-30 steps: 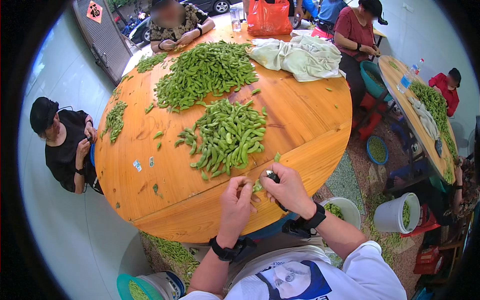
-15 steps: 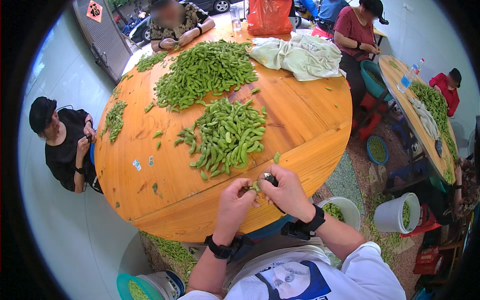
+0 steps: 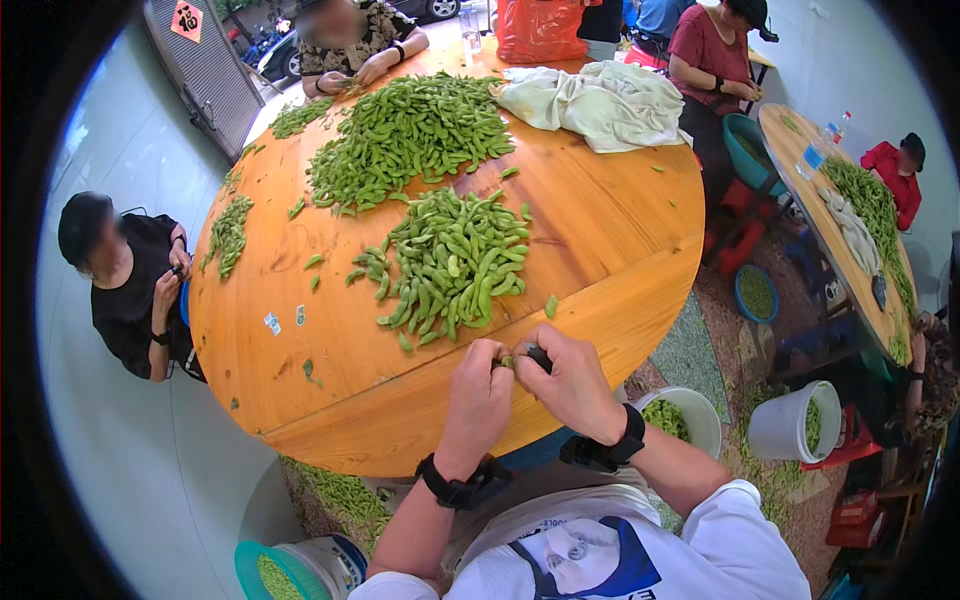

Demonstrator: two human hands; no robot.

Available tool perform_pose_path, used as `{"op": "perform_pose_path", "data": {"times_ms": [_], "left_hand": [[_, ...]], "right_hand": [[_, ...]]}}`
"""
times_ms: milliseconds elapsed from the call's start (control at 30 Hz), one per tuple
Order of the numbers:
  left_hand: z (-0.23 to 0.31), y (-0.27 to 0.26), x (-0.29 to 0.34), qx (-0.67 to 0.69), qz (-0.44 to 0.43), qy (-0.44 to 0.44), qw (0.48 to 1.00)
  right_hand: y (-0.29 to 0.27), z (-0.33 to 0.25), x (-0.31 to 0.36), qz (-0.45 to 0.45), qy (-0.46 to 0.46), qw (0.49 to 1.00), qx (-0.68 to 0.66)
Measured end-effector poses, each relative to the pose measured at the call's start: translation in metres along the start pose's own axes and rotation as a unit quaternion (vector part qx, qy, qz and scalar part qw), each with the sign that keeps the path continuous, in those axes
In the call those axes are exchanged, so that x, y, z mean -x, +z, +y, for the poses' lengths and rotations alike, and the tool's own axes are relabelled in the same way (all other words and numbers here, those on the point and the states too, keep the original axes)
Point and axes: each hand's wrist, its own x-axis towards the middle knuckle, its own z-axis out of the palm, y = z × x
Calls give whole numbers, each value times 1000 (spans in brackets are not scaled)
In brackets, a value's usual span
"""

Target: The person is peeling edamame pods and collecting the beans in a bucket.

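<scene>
Just over the near edge of the wooden table, both my hands meet at the fingertips. My left hand is closed, pinching a green soybean pod that the fingers mostly cover. Closed as well, my right hand grips a small black tool, its working end pressed toward the pod. Beyond my hands lies a loose heap of soybean pods. One single pod rests on the wood between that heap and my right hand.
A larger pod pile and a crumpled white cloth occupy the far side. Co-workers sit at the left and far edge. Buckets stand on the floor at right, and a green basin at lower left.
My left hand has moved slightly up and right, closing further around the pod against my right fingers. The right hand stays nearly in place with the black tool.
</scene>
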Motion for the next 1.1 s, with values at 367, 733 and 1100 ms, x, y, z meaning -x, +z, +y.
{"op": "perform_pose_path", "data": {"times_ms": [367, 733, 1100], "left_hand": [[-9, -6, -2, 194, -33, -92, 976], [-3, -10, 0, 215, -62, -135, 965], [-4, -11, 2, -21, 1, 17, 1000]], "right_hand": [[-14, -7, -4, -21, 97, 993, -64], [-10, -4, 1, -21, 78, 994, -70], [-33, 9, -12, 19, 70, 997, 0]]}}
